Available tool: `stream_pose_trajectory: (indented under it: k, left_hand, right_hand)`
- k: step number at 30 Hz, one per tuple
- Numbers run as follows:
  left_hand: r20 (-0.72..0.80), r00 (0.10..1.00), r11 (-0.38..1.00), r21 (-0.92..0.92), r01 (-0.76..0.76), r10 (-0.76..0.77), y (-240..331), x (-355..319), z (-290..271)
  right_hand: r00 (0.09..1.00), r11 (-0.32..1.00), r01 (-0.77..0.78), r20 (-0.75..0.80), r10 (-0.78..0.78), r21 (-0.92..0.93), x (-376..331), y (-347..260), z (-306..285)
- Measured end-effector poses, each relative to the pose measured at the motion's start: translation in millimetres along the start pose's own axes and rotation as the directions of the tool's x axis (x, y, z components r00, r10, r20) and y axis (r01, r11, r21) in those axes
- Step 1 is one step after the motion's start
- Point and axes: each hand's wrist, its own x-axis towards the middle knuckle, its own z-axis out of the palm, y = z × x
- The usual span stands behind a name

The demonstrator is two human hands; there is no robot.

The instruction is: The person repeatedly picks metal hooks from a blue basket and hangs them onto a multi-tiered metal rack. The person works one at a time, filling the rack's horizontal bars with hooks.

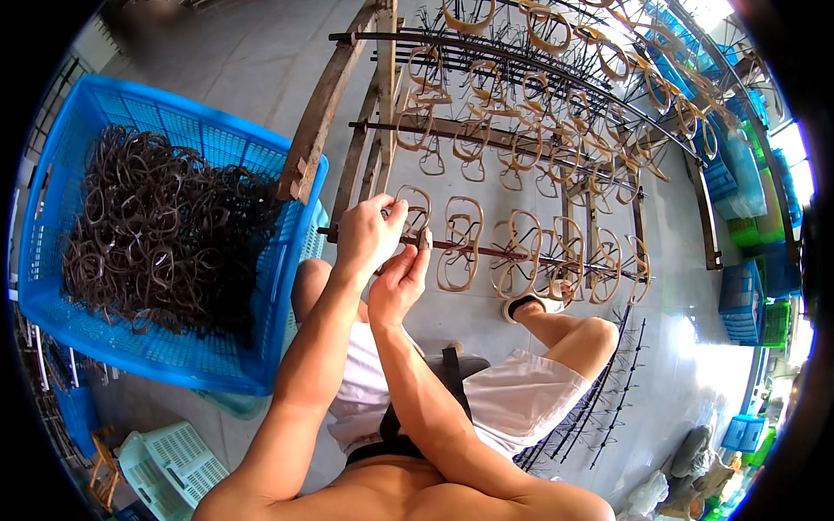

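My left hand and my right hand meet at the near rail of a dark metal rack. Together they pinch a light brown eyeglass frame at the rail's left end. Further eyeglass frames of the same tan colour hang in a row to the right along that rail. More rows of them hang on the rails beyond. A big blue plastic crate full of dark brown eyeglass frames stands just left of my hands.
A wooden beam leans on the crate's rim. Loose dark metal rods lie on the grey floor by my right knee. A pale green basket sits lower left. Blue and green crates stand at the right edge.
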Motion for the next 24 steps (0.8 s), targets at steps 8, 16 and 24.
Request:
stream_pose_trajectory:
  k: [8,16,24]
  left_hand:
    - [0.044,0.996,0.956,-0.277,0.092,-0.083,-13,0,2]
    - [0.366,0.868,0.362,-0.801,0.477,-0.335,-29,-5,-6]
    - [0.483,0.828,0.237,-0.801,0.549,-0.284,-37,-2,-9]
  right_hand:
    - [0.999,1.000,-0.008,0.037,0.007,0.018,0,5,0]
    - [0.975,1.000,0.022,0.222,-0.016,-0.023,2,8,-14]
    - [0.967,0.977,0.153,0.227,-0.117,-0.149,8,2,-17]
